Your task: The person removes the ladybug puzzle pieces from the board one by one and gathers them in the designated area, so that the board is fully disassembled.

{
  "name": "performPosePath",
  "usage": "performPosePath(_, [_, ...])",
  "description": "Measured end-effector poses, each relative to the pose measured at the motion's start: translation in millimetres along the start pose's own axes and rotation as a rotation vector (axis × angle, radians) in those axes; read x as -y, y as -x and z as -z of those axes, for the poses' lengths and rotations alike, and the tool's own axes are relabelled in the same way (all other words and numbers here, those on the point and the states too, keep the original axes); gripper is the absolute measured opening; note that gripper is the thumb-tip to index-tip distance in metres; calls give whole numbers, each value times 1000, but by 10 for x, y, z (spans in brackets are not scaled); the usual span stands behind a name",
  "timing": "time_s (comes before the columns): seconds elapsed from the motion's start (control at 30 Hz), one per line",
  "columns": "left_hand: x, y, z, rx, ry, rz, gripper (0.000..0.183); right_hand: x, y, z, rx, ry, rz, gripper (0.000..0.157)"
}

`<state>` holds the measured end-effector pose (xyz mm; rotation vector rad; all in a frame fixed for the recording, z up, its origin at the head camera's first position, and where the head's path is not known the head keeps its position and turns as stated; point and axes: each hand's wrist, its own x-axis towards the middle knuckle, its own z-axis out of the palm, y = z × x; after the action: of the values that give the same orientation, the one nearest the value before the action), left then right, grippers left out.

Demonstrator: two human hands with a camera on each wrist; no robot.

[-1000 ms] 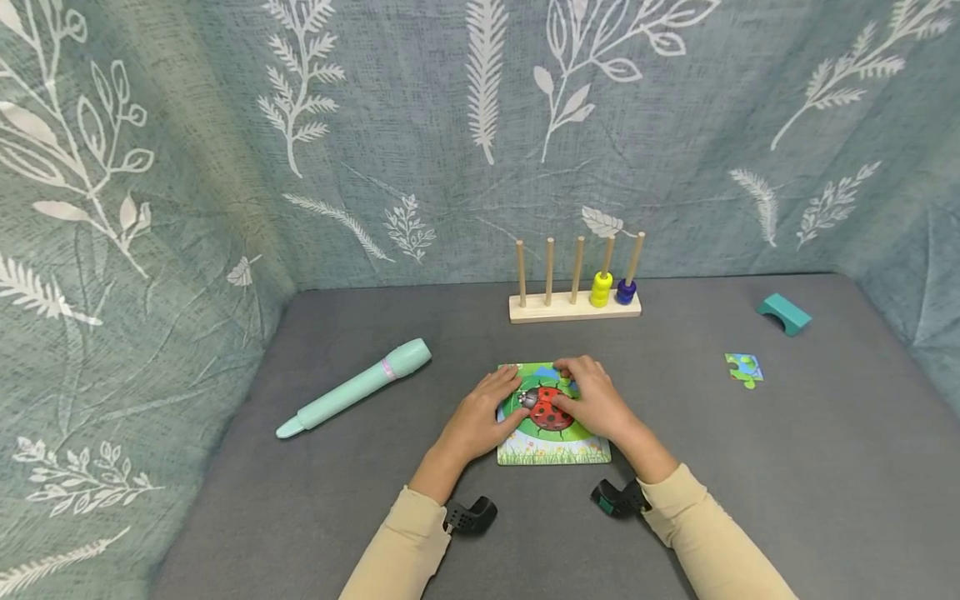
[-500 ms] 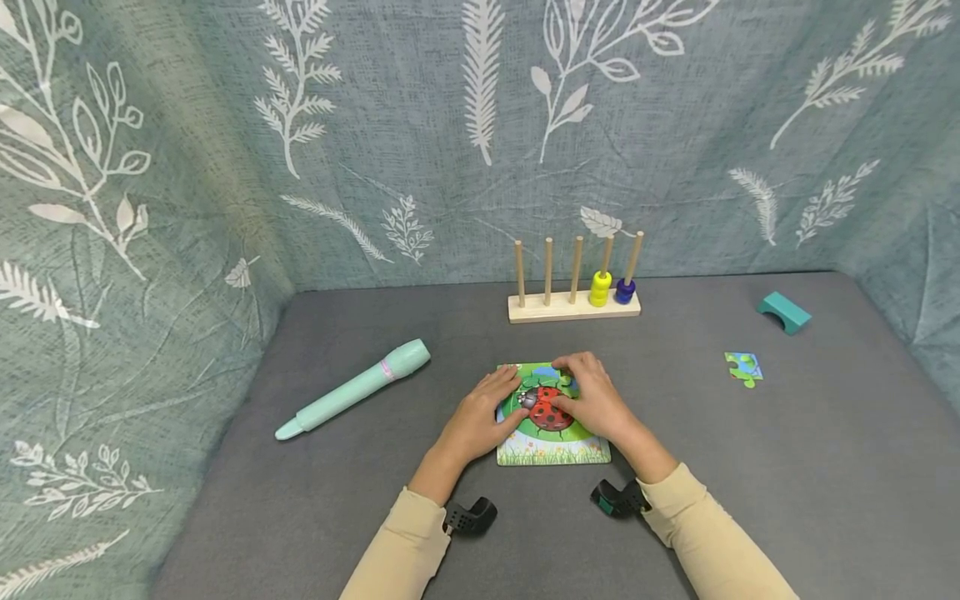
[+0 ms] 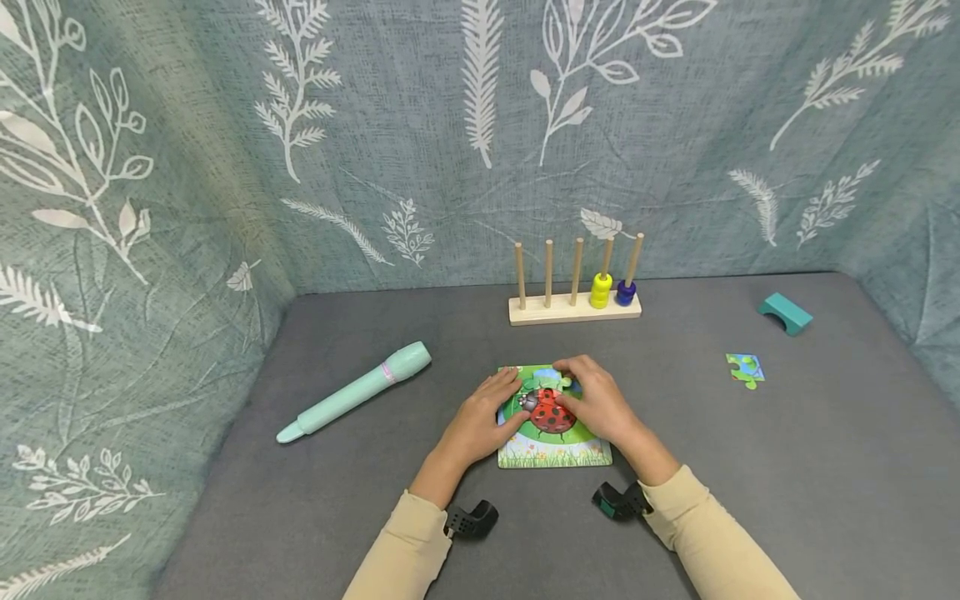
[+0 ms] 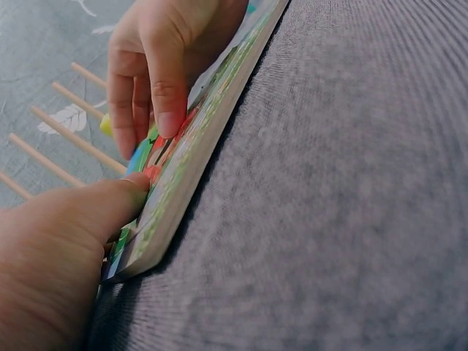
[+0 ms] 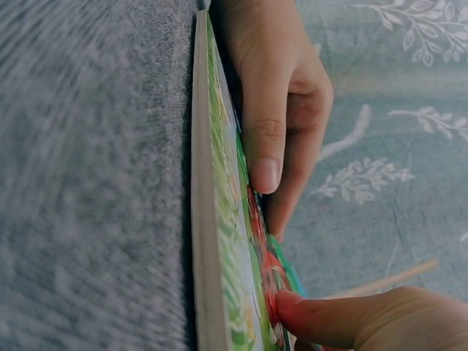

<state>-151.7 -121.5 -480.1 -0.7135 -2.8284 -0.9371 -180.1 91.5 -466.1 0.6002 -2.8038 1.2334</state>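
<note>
A square jigsaw board with a ladybug picture lies on the grey table in the head view. On its left side rests my left hand, fingers fairly straight along the edge and thumb on the picture. My right hand pinches a puzzle piece at the board's upper part, between thumb and fingers. That piece shows blue, green and some red. In the right wrist view the piece stands tilted up from the board; the right fingertips are partly hidden.
Behind the board stands a wooden peg stand with yellow and blue rings. A mint-green pen-shaped object lies to the left. At the right are a loose puzzle piece and a teal arch block. A patterned curtain backs the table.
The puzzle piece in my right fingers has shifted and tilted slightly, so more of its blue and green shows. Both hands and the board stay nearly where they were.
</note>
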Motion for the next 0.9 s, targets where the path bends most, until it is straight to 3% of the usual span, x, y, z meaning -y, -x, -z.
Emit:
performPosePath(0.5, [6, 20, 6, 3, 16, 11, 54, -38, -6, 133, 3, -71, -31, 42])
performPosePath(0.9, [-7, 25, 9, 21, -5, 19, 54, -178, 22, 424, 68, -65, -8, 43])
